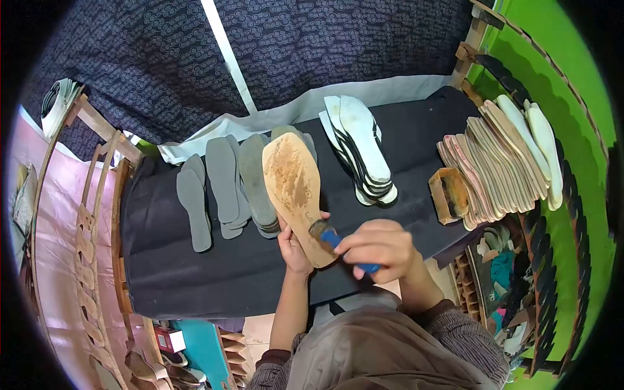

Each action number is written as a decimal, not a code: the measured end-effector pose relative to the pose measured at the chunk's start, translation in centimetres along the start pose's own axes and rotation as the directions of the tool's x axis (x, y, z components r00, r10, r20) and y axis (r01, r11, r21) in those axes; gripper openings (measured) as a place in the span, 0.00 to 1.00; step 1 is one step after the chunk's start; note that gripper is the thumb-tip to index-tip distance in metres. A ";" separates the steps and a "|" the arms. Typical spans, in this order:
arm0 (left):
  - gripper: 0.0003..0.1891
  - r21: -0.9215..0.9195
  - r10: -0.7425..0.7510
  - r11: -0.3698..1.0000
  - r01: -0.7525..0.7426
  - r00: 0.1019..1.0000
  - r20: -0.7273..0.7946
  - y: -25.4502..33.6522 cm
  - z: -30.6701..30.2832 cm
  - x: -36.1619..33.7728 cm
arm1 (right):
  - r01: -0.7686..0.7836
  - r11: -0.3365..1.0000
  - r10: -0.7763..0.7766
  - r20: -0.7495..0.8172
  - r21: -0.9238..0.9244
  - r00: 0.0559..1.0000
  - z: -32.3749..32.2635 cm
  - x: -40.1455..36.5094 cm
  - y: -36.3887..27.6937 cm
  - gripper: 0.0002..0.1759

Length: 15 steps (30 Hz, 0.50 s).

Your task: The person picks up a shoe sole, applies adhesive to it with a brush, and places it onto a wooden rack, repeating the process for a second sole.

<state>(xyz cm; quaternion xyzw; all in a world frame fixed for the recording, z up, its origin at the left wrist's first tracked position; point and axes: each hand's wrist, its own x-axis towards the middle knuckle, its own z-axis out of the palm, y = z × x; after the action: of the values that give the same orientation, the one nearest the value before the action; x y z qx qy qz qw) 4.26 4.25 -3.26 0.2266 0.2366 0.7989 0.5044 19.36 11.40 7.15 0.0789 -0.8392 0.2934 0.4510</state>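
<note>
My left hand (294, 247) holds a tan shoe sole (292, 188) from beneath at its near end, tilted up over the black-covered table (195, 279). The sole's upper face is stained brown with glue. My right hand (382, 249) is closed around a blue-handled brush (330, 236), and the bristles rest on the near end of the sole.
Grey soles (224, 182) lie in overlapping rows left of the held one. A stack of white and black soles (361, 146) lies to the right, then a brown glue tin (450, 194) and a fan of tan soles (497, 156). Wooden racks stand on both sides.
</note>
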 end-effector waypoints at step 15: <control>0.34 -0.008 -0.060 0.998 0.062 0.994 0.095 -1.0 -1.1 -0.3 | -0.686 0.568 0.091 -0.794 -0.454 0.601 -10.1 -6.9 -1.2 0.07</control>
<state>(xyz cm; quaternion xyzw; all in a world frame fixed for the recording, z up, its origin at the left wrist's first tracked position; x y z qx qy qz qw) 4.41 4.19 -4.73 0.2543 0.2149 0.7727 0.5404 31.05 15.20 6.34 -0.4288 -0.6394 0.0416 0.6368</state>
